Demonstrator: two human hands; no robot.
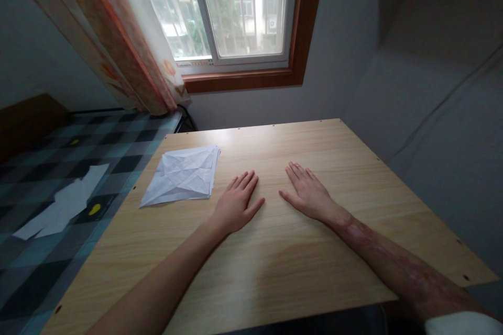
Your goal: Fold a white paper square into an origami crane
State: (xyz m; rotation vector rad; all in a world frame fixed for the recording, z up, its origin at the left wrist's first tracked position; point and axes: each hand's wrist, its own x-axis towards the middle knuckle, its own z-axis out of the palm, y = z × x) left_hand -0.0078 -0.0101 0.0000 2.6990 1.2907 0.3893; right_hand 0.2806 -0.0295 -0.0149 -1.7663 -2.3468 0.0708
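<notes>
My left hand [238, 201] lies palm down on the light wooden table [314, 267], fingers stretched out and thumb apart. Flat on the same surface, my right hand [307, 192] also rests palm down with its fingers extended. A gap of bare wood separates the two hands, and neither holds anything. To the left of my left hand, and not touching it, is a stack of white paper sheets [186, 172]. The top sheet shows crossing fold creases.
Left of the table, a bed with a checked cover [129, 136] carries white paper pieces [66, 207]. A patterned curtain [118, 36] hangs beside the window [243, 10] beyond the table. A wall [440, 131] borders the table's right side.
</notes>
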